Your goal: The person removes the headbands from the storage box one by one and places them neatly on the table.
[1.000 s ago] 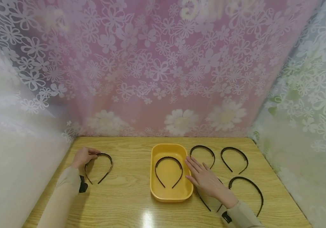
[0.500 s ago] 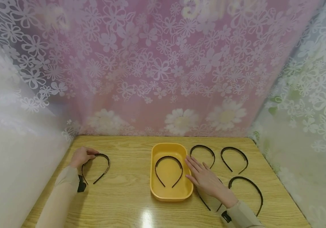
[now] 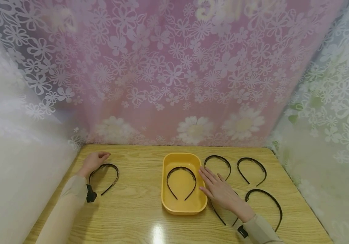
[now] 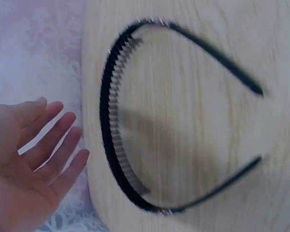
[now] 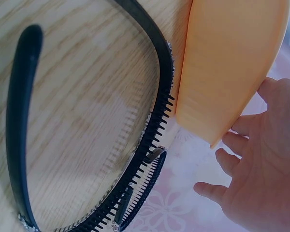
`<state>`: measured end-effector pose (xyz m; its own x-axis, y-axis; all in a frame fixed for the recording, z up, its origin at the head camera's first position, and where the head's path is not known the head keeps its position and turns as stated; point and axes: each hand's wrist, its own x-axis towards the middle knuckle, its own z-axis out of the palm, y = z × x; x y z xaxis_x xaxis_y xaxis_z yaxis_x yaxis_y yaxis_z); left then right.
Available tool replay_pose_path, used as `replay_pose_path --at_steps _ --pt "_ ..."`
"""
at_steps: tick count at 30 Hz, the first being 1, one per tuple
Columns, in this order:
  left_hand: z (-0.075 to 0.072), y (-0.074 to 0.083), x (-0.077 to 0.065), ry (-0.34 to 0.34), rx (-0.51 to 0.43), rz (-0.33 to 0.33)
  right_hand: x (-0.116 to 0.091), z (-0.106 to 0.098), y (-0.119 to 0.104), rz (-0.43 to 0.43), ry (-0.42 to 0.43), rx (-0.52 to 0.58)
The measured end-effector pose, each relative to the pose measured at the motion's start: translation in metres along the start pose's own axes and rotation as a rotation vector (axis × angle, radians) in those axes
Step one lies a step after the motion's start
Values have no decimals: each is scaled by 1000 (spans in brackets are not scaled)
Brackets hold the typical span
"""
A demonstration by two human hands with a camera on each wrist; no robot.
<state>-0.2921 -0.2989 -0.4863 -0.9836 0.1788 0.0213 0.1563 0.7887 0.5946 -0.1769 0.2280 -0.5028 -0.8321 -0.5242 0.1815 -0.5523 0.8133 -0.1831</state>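
My left hand (image 3: 92,163) is just behind a black toothed headband (image 3: 117,179) that lies on the table at the left. In the left wrist view the fingers are loosely spread beside the headband (image 4: 106,111), apart from it. My right hand (image 3: 220,193) has its fingers extended against the right side of a yellow plastic tray (image 3: 184,207). Another black headband (image 3: 180,168) lies inside the tray, its ends toward me. In the right wrist view the fingertips rest at the tray's rim (image 5: 222,63), and a headband (image 5: 159,82) sits below the hand.
Several more black headbands lie right of the tray: one at the back (image 3: 217,157), one at far right (image 3: 251,159), and one nearer (image 3: 279,210). Another headband (image 3: 218,215) is partly hidden under my right forearm. Floral curtains (image 3: 174,74) enclose the wooden table (image 3: 125,217).
My left hand has let go of the left headband and moved up and slightly right, away from it. The headband shifted slightly left beforehand. My right hand and the tray stay put.
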Motion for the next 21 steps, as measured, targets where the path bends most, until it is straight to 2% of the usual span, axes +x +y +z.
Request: replay_pose_path --at_steps 3,7,11,15,21 --pt "2 10 3 -13 -79 -16 0 0 0 -3 10 -3" --pt "6 22 7 -18 -237 -27 0 0 0 -7 9 -13" --pt "10 33 8 -22 -366 -3 0 0 0 -10 11 -12" --pt "14 43 10 -65 -479 26 1 0 0 0 -4 -8" --pt "22 61 13 -112 -569 51 1 -1 0 16 -26 -17"
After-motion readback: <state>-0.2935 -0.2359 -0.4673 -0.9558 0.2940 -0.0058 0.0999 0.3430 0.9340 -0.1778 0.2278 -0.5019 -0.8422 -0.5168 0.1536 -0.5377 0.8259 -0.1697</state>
